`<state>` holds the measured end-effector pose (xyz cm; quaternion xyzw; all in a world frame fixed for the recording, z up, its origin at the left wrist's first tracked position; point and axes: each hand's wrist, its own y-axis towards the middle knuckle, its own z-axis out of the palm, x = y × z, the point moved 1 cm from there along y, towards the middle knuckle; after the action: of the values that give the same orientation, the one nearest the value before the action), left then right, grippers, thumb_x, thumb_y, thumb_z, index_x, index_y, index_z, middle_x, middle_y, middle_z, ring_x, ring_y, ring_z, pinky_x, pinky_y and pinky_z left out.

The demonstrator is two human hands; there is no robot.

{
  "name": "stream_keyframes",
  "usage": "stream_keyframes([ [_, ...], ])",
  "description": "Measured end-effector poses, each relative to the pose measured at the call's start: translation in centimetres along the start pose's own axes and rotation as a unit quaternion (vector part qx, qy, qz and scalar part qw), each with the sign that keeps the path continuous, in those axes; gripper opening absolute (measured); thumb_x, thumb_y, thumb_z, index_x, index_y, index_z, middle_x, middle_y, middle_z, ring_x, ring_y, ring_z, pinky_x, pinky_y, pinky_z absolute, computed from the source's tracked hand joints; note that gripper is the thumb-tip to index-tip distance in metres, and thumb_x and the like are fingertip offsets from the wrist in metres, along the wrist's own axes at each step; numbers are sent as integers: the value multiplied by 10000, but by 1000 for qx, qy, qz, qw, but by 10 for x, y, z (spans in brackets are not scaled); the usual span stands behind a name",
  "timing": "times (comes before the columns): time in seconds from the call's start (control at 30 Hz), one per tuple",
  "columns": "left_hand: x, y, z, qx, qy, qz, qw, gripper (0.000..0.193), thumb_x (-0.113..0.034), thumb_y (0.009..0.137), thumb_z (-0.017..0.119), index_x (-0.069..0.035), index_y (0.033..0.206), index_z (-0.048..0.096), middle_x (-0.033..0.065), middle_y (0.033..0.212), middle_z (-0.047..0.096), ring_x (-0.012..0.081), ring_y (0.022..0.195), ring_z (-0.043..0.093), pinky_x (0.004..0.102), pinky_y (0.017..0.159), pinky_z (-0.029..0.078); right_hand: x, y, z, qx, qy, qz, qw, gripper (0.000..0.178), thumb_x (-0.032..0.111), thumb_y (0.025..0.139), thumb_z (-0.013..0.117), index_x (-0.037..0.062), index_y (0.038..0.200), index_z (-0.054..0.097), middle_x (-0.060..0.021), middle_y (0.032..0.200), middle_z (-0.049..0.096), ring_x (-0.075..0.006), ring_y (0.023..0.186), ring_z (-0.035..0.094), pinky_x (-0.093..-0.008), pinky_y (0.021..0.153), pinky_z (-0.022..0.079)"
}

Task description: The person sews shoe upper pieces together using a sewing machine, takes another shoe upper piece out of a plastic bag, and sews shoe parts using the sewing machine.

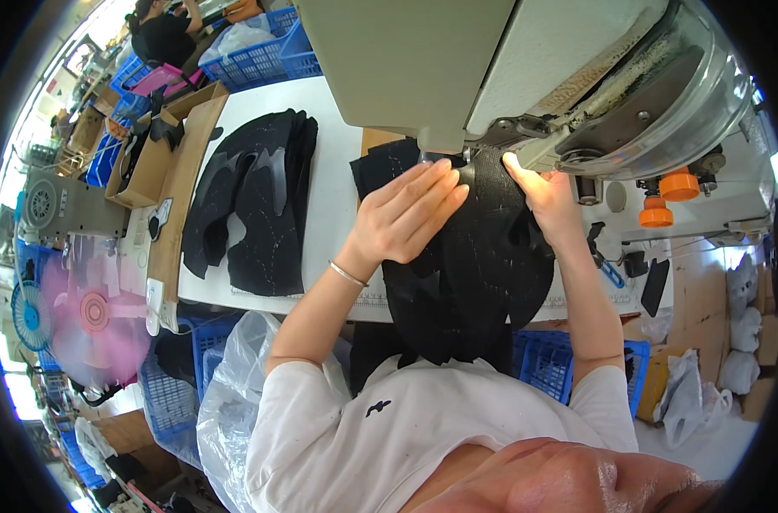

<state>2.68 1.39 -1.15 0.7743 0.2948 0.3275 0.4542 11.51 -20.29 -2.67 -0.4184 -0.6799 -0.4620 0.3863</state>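
Head view, left hand: your left hand (pixel 406 218) lies flat, fingers spread and pressing down on the black fabric piece (pixel 479 256); it grips nothing, only pins the cloth to the counter (pixel 337 171) so it cannot slide.

Head view, right hand: your right hand (pixel 547 201) rests on the far right edge of the same piece, fingers extended toward the needle area, palm down and open, steering rather than clasping.

Fabric piece: it sits on the counter under the sewing machine head (pixel 491 60), its upper edge tucked beneath the presser foot (pixel 427 158), its lower part hanging off the counter's near edge toward your lap. Held from both sides like this, it is probably kept taut and flat where the stitch falls.

Stack of cut pieces: a pile of black fabric shapes (pixel 252 205) lies to your left on the counter, apart from your hands but within easy reach.

Surroundings: a cardboard box (pixel 162 145) stands beyond the stack; blue plastic crates (pixel 260 56) sit at the counter's far end; orange thread spools (pixel 667 197) stand to the right of the machine.

Other person: someone in a dark top (pixel 162 30) works at the far left, well apart from you.
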Motion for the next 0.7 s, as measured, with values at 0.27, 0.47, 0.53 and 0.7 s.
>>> stream_keyframes([
  [0.27,-10,9,-7,45,-83,-106,990,323,17,673,632,9,985,715,99,1021,680,278,989,658,400,872,544,-23,19,-11,36,-91,-87,991,479,52,772,760,15,1152,471,-86,1017,639,-190,925,645,-315,796,518],
  [0.47,-55,36,-24,221,66,-168,958,473,-373,824,666,-93,1205,669,78,1076,623,237,1046,598,352,904,456,-34,24,-9,46,-31,-6,998,344,28,864,654,48,1165,487,-71,1027,630,-166,962,641,-304,804,535],
  [0.53,-59,34,-17,225,101,-146,958,586,-518,813,632,-128,1249,651,76,1090,594,237,1079,574,357,900,445,-81,33,-18,48,246,72,965,307,28,891,612,57,1171,489,-69,1041,624,-161,972,638,-299,805,540],
  [0.7,-59,31,-13,234,117,-174,949,565,-507,807,633,-134,1229,662,109,1144,583,277,1118,557,402,943,436,-73,31,-17,51,339,121,932,264,41,928,553,64,1184,490,-65,1092,603,-148,985,628,-291,817,543],
])
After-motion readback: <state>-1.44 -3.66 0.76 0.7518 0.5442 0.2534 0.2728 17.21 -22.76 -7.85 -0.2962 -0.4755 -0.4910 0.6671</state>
